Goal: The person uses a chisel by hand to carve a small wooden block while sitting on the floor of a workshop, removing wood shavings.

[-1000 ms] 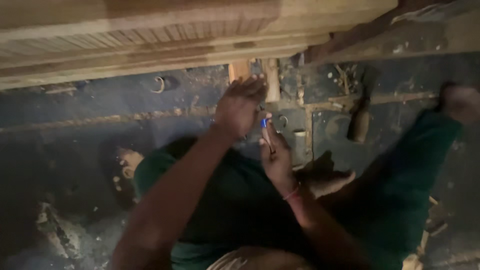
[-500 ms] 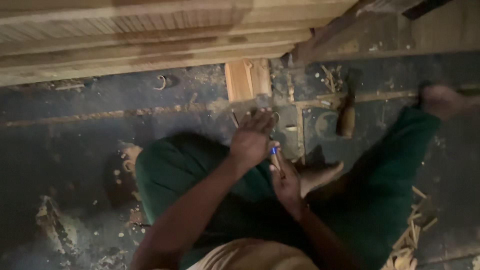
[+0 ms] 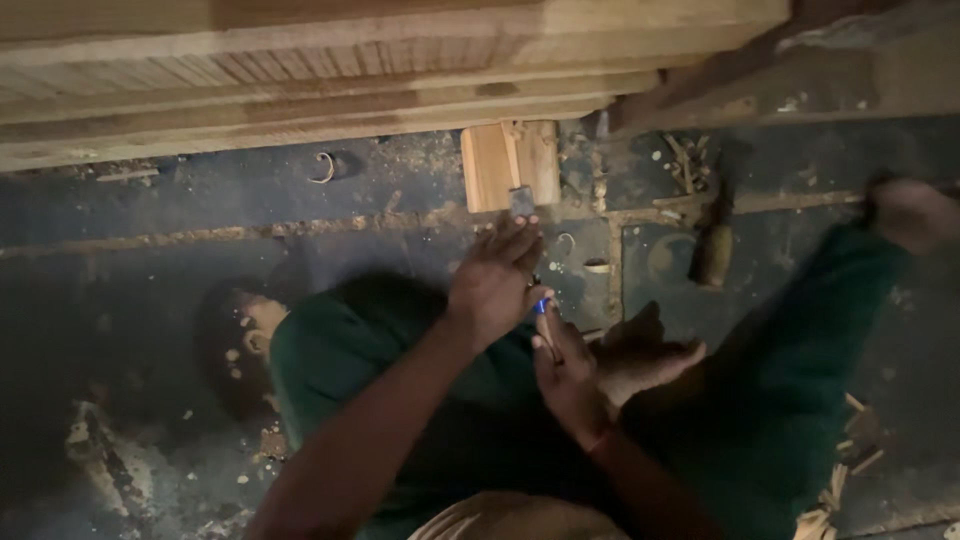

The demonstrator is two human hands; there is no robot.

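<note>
Left hand (image 3: pixel 492 282) pinches a small dark rectangular object (image 3: pixel 521 202) at its fingertips; right hand (image 3: pixel 568 375) grips a thin blue-tipped pen (image 3: pixel 542 312) — touching the left. Short pale wooden block (image 3: pixel 508 162) lies just beyond.

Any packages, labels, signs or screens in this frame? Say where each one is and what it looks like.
None in view: no package, label, sign or screen.
What is there: wooden planks along the top, a short wooden block on the dusty floor, a small dark object at the left hand, a blue-tipped stick in the right hand.
</note>
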